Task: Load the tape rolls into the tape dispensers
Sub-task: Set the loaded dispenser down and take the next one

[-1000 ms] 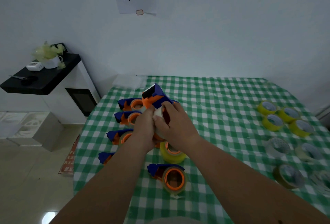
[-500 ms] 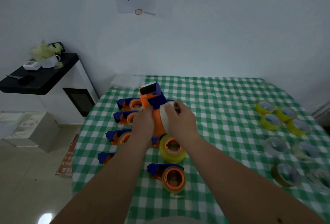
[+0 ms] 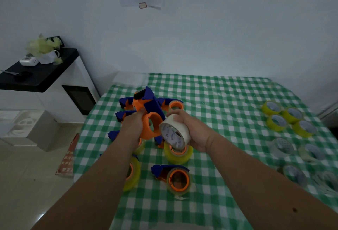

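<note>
— While the left hand grips the orange-and-blue tape dispenser above the table, what is the right hand doing?

— It is curled round a white tape roll, fingers over the top of the rim and the palm under it. The roll is tilted, its printed core facing the camera, just beside the dispenser's bare orange hub and not on it.

— How is the dispenser held?

— Raised off the cloth, blue blade end pointing up and away toward the far edge, the hub toward the roll. The left fingers wrap its body from the left side.

— And on the cloth below?

— Near the left edge lie several dispensers. One loaded dispenser sits close to the near edge, another behind the raised one. A yellow roll on an orange hub lies directly under the right hand.

— Any spare rolls?

— Along the right edge: four yellow rolls toward the far corner, and paler clear rolls nearer the front, well apart from the hands.
</note>
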